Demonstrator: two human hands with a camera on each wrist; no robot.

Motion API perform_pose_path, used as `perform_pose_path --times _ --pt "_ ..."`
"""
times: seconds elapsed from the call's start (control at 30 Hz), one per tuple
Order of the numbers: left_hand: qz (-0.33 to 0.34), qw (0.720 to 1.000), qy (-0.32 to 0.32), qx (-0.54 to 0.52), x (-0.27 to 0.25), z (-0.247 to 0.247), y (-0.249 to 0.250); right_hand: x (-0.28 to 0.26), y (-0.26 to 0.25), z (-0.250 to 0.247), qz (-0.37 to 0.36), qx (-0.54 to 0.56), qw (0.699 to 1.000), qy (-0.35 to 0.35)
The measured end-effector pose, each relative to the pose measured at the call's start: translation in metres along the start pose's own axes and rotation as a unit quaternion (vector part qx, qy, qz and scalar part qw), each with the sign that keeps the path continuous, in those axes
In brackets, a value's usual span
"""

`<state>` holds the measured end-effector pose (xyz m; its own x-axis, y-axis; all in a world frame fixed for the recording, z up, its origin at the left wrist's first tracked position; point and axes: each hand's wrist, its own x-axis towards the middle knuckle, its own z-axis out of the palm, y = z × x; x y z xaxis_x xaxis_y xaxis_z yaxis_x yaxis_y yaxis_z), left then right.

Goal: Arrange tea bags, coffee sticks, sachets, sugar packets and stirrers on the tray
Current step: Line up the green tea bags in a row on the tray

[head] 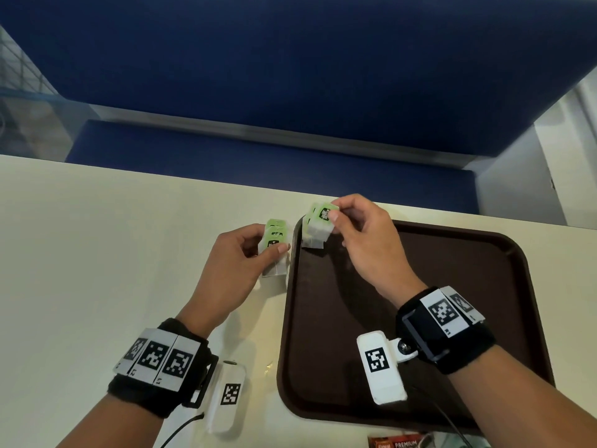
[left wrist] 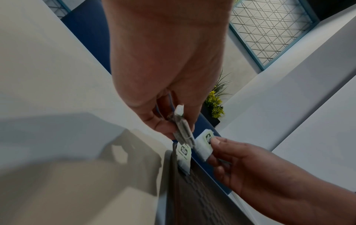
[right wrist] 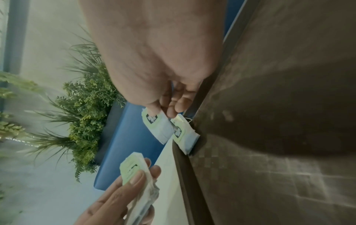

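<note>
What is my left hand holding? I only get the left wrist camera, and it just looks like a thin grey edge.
Observer: Your left hand pinches a stack of green-labelled white paper tea bags; the head view shows their faces.
Operator: Is the tray full?
Observer: No. Besides the lone tea bag in its far left corner, the visible floor of the brown plastic tray is bare.
Operator: Anything else nearby?
Observer: A red packet printed PREMIUM lies at the cream table's near edge.
</note>
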<state>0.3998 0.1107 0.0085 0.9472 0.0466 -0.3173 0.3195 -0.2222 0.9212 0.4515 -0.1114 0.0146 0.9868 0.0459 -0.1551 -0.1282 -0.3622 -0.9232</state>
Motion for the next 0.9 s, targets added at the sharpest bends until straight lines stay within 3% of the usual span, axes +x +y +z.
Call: perform_pose_path --times 0.23,0.43,0.9 --pt "-0.006 1.000 0.013 -0.002 -0.002 -0.003 -0.004 -0.012 0.015 0.012 0.008 -0.103 0.992 -0.074" --pt "-0.005 1.000 0.016 0.008 -0.005 -0.001 -0.005 -0.008 0.023 0.023 -0.043 -0.143 0.989 -0.022" --pt "-0.008 1.000 0.009 0.001 -0.005 0.001 -0.001 -0.006 0.022 0.024 -0.061 -0.121 0.990 0.027"
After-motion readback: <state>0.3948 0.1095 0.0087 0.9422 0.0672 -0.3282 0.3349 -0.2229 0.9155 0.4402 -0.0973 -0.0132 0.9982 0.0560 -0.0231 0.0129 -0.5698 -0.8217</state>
